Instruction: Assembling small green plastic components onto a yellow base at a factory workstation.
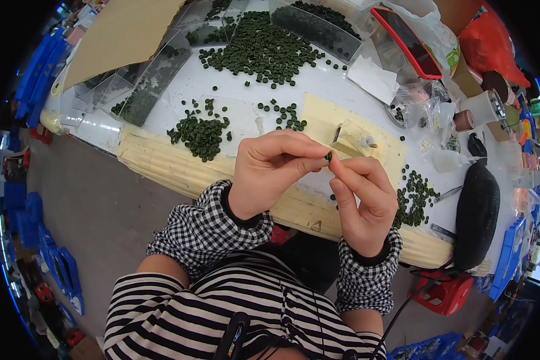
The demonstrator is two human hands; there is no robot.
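My left hand (265, 171) pinches a small dark green round piece (328, 156) between thumb and forefinger, above the table's near edge. Against the piece rests the forefinger tip of my right hand (366, 195); its other fingers are curled and the thumb lies close by, so anything inside is hidden. Behind my hands, a small cream-coloured block-like fixture (352, 139) with a metal tip sits on a yellowish sheet (318, 111). A heap of similar green pieces (201, 137) lies left of my hands, and a looser group (417, 195) lies to the right.
A large pile of green pieces (258, 45) spreads at the back, beside clear plastic trays (162, 75). Cardboard (123, 42) overhangs the left. A red-edged phone (407, 42), plastic bags and a black elongated object (477, 207) occupy the right. A red stool (444, 294) stands below.
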